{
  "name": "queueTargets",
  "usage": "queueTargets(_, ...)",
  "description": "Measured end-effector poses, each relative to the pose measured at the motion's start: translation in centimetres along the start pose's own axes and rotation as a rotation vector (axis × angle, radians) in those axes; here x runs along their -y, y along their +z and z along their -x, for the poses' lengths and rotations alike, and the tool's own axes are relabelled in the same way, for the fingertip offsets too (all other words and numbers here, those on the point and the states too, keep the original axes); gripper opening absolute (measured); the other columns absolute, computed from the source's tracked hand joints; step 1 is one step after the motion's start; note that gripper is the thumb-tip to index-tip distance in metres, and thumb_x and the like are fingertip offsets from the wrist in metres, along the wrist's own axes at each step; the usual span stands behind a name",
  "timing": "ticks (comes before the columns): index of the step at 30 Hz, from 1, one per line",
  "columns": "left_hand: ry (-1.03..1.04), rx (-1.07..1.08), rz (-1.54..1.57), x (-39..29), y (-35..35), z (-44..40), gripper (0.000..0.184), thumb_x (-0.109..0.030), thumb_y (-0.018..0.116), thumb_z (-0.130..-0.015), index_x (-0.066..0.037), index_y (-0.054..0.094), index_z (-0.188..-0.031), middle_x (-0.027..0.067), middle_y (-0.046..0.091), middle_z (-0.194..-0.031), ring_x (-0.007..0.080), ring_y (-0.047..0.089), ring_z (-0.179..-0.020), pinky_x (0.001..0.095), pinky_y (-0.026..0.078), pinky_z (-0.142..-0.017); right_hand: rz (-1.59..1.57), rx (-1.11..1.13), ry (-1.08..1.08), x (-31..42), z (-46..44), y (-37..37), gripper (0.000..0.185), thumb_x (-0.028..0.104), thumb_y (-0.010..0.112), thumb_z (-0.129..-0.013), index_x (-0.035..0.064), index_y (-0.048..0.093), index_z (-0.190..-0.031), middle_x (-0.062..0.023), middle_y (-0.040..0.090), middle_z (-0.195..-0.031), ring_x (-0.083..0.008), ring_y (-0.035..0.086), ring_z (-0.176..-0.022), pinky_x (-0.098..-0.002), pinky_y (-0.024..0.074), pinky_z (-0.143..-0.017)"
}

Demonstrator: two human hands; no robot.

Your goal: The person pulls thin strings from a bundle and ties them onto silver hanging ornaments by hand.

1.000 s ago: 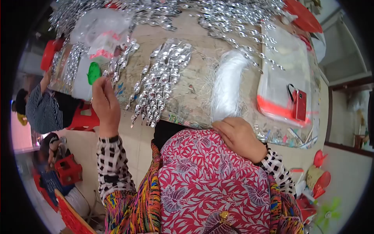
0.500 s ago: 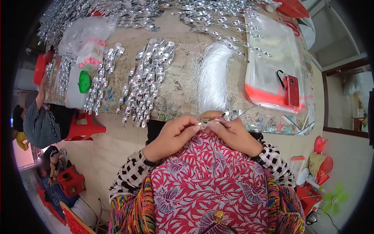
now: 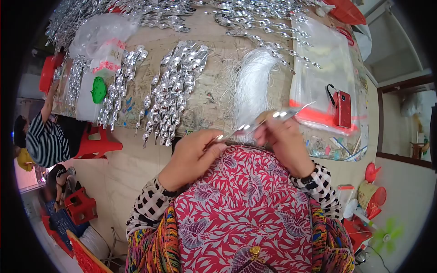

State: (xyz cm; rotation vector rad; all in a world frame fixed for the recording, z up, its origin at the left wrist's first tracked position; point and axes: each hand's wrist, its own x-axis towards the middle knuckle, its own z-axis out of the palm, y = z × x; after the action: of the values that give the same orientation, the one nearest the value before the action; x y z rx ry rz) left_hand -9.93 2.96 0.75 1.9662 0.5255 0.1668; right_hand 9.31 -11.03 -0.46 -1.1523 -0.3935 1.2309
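Note:
A shiny silver twisted strip (image 3: pixel 244 129) stretches between my two hands, just above my lap at the table's front edge. My left hand (image 3: pixel 193 158) is closed, pinching the strip's left end between thumb and fingers. Further along, my right hand (image 3: pixel 289 144) has its fingers closed around the strip, slightly blurred; the pointed end sticks out past them to the upper right. Behind the strip lies a bundle of fine white strings (image 3: pixel 252 84), spread loosely at its left side. To its left, a row of linked silver twisted strips (image 3: pixel 175 91) hangs over the table edge.
More silver strips (image 3: pixel 259 18) cover the far side of the table. Clear plastic bags (image 3: pixel 318 59) lie at right under a red phone-like device (image 3: pixel 342 109). A green lid (image 3: pixel 98 90) sits at left. Another person in a striped top (image 3: pixel 50 141) is at the left, by a red stool (image 3: pixel 98 143).
My hands have drawn apart, the left moving left and the right moving right and up. The strip, mostly covered by my fingers before, now shows stretched out between them.

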Motion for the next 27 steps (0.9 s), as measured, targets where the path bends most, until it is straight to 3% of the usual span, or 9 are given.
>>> queueTargets(3,0.102,-0.165,-0.081,1.2,-0.2,-0.2,0.018,-0.013,0.059,-0.090,-0.002,0.061,-0.104,0.0125,0.065,-0.088,0.0188,0.062,-0.076,0.0292,0.048,-0.069,-0.140,-0.083,-0.145,0.8,-0.9,-1.4,0.029,0.029,0.047,-0.099,0.0024,0.058,-0.099,-0.0043,0.061,-0.075,-0.0113,0.058,-0.067,-0.0232,0.0466,-0.064)
queueTargets(6,0.136,-0.167,-0.094,1.0,-0.1,-0.5,0.017,-0.013,0.059,-0.090,-0.002,0.062,-0.104,0.0129,0.065,-0.090,0.0182,0.064,-0.077,0.0289,0.049,-0.068,-0.125,-0.054,-0.040,0.5,-0.8,0.5,0.026,0.025,0.052,-0.096,0.0021,0.058,-0.105,-0.0036,0.061,-0.075,-0.0099,0.059,-0.069,-0.0219,0.0469,-0.066)
queueTargets(8,0.104,-0.100,0.022,0.0,0.1,-0.9,0.017,-0.010,0.059,-0.090,0.000,0.058,-0.104,0.0109,0.066,-0.088,0.0148,0.064,-0.076,0.0257,0.048,-0.067,0.049,0.156,0.072,-0.1,-0.8,0.5,0.028,0.022,0.056,-0.095,0.0014,0.056,-0.115,-0.0061,0.064,-0.088,-0.0094,0.060,-0.075,-0.0235,0.0483,-0.070)
queueTargets(11,0.102,-0.093,0.266,-0.1,0.4,-0.8,0.021,-0.006,0.059,-0.090,0.000,0.051,-0.109,0.0091,0.066,-0.087,0.0105,0.063,-0.075,0.0221,0.046,-0.066,-0.048,0.279,0.085,0.5,-1.0,1.6,0.029,0.020,0.057,-0.094,0.0008,0.056,-0.116,-0.0082,0.065,-0.097,-0.0100,0.061,-0.077,-0.0254,0.0492,-0.074)
queueTargets(19,0.154,-0.077,0.501,-0.3,1.2,-0.4,0.033,-0.004,0.059,-0.090,-0.002,0.042,-0.118,0.0061,0.064,-0.086,0.0080,0.060,-0.079,0.0201,0.044,-0.068,0.065,0.318,0.113,1.0,-0.9,2.9,0.026,0.016,0.059,-0.091,-0.0015,0.059,-0.111,-0.0125,0.065,-0.099,-0.0169,0.065,-0.079,-0.0309,0.0543,-0.074)
queueTargets(22,0.158,-0.117,0.638,-0.6,0.5,-0.4,0.039,-0.003,0.059,-0.089,-0.003,0.040,-0.124,0.0022,0.059,-0.082,0.0053,0.054,-0.075,0.0186,0.041,-0.067,0.149,0.281,-0.252,3.5,-1.2,2.1,0.020,0.019,0.058,-0.091,-0.0001,0.063,-0.098,-0.0144,0.064,-0.098,-0.0178,0.063,-0.078,-0.0337,0.0547,-0.073)
queueTargets(25,0.081,-0.166,0.706,-0.9,0.0,-0.3,0.046,-0.003,0.059,-0.089,-0.004,0.039,-0.131,-0.0028,0.048,-0.077,0.0025,0.043,-0.067,0.0170,0.034,-0.062,-0.061,0.167,-0.579,8.1,1.6,-0.7,0.018,0.020,0.060,-0.090,0.0035,0.059,-0.084,-0.0107,0.058,-0.085,-0.0155,0.058,-0.073,-0.0322,0.0542,-0.060)
queueTargets(26,0.020,-0.173,0.655,-0.5,-0.1,-0.3,0.043,-0.004,0.058,-0.090,-0.005,0.041,-0.129,-0.0034,0.048,-0.077,0.0023,0.043,-0.068,0.0171,0.034,-0.062,-0.380,0.145,-0.675,9.5,3.0,-0.4,0.019,0.020,0.060,-0.090,0.0037,0.057,-0.080,-0.0078,0.053,-0.081,-0.0157,0.056,-0.065,-0.0308,0.0532,-0.055)
queueTargets(27,-0.037,-0.174,0.602,-0.1,0.0,-0.4,0.040,-0.004,0.058,-0.090,-0.005,0.043,-0.128,-0.0039,0.048,-0.078,0.0021,0.043,-0.068,0.0172,0.035,-0.062,-0.370,0.594,-0.580,12.8,3.3,-1.5,0.019,0.019,0.059,-0.091,0.0047,0.056,-0.078,-0.0069,0.052,-0.082,-0.0166,0.054,-0.062,-0.0305,0.0519,-0.054)
